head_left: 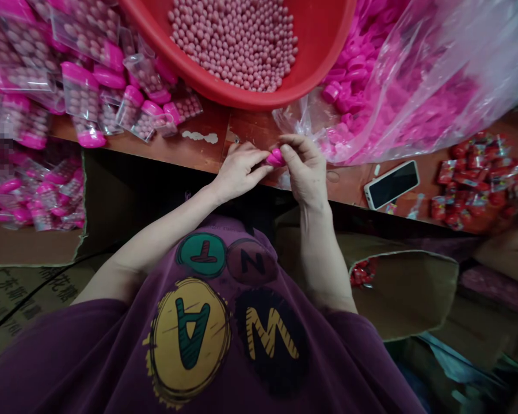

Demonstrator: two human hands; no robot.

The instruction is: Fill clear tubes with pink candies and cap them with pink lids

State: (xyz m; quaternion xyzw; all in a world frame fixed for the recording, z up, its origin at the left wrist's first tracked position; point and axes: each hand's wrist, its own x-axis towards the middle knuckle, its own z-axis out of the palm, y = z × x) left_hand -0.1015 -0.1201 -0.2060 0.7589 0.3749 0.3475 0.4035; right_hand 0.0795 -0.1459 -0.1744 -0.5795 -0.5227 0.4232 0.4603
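Note:
Between my two hands, at the table's front edge, is a small bright pink plastic cap point(276, 157). My left hand point(240, 171) pinches it from the left with thumb and fingers. From the other side my right hand point(302, 164) grips it between thumb and forefinger, the other fingers curled. Just beyond the hands stands a red basin point(259, 102) holding many small pink balls point(237, 43). A heap of similar pink caps point(356, 69) lies to the right, partly under a clear plastic bag point(414, 98). What the cap's underside looks like is hidden by my fingers.
Filled clear containers with pink lids point(82, 95) are piled at left, more in a cardboard box point(30, 247) below. A phone point(392, 184) and red wrapped pieces point(479, 178) lie at right. An open carton point(410, 287) stands beneath. Part of another person's arm point(507, 247) shows at the right edge.

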